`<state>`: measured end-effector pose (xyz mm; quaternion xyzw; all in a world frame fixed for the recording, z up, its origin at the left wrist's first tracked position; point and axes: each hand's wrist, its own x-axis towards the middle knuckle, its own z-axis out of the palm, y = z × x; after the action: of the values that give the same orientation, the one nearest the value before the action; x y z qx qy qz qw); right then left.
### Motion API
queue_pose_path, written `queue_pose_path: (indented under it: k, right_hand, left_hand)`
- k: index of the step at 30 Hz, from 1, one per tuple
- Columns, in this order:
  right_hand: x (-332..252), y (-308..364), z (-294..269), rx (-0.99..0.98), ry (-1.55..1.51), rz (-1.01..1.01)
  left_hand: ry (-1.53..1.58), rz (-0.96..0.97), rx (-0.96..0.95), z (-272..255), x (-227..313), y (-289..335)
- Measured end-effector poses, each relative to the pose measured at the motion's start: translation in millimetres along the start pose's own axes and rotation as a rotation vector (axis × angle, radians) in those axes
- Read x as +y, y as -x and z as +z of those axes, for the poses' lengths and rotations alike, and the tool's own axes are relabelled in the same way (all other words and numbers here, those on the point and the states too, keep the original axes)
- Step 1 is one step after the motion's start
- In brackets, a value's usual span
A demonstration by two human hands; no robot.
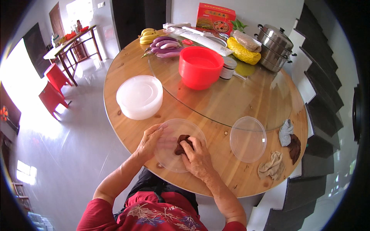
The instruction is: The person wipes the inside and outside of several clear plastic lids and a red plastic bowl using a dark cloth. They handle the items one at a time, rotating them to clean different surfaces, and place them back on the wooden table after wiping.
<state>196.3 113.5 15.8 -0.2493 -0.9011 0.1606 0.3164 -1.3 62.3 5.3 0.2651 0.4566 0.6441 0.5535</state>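
My left hand (pixel 150 141) grips the left edge of a clear round plastic lid (pixel 175 162), its fingers showing through the plastic from underneath. With bent fingers, my right hand (pixel 198 159) presses a bunched dark brown cloth (pixel 179 148) onto the lid's upper face. The lid is held at the table's near edge, in front of my body. Another clear round lid (pixel 248 139) lies flat on the wood to the right. Left of centre stands a stack of translucent white round lids or shallow tubs (pixel 139 96); which of these, I cannot tell.
The round wooden table (pixel 123 129) carries a glass turntable (pixel 235 104). On it are red bowls (pixel 200 69), eggplants (pixel 165 46), a lidded tin (pixel 228 68) and a steel steamer pot (pixel 274 46). Crumpled cloths (pixel 271 165) lie at the right edge; dark stairs (pixel 323 115) rise beyond.
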Motion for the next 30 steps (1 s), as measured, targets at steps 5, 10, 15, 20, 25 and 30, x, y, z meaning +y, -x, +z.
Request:
queue_pose_path:
  k: [5, 10, 15, 20, 25, 30]
  right_hand:
    - [-18.0, -7.5, 16.4, -0.172, -0.090, -0.148]
    - [-19.6, -36.7, 40.3, -0.125, -0.136, -0.172]
    - [-7.3, -56.6, 47.8, -0.049, -0.077, -0.142]
    - [17.5, -62.7, 42.7, 0.054, 0.362, -0.078]
    - [19.4, -43.5, 13.8, -0.089, 0.618, -0.071]
    - [-9.5, -19.1, -22.8, -0.497, 0.511, 0.109]
  left_hand:
    - [0.213, -0.097, -0.014, -6.0, -4.7, -4.3]
    - [0.130, -0.057, 0.089, 0.3, -3.7, -1.8]
    - [0.071, -0.013, 0.036, -12.5, -14.3, -10.0]
    - [0.049, -0.031, 0.058, 1.8, -8.4, -4.1]
    - [0.072, -0.008, 0.164, 4.7, -21.2, -6.7]
    - [0.068, 0.070, 0.180, 7.7, -22.4, -2.3]
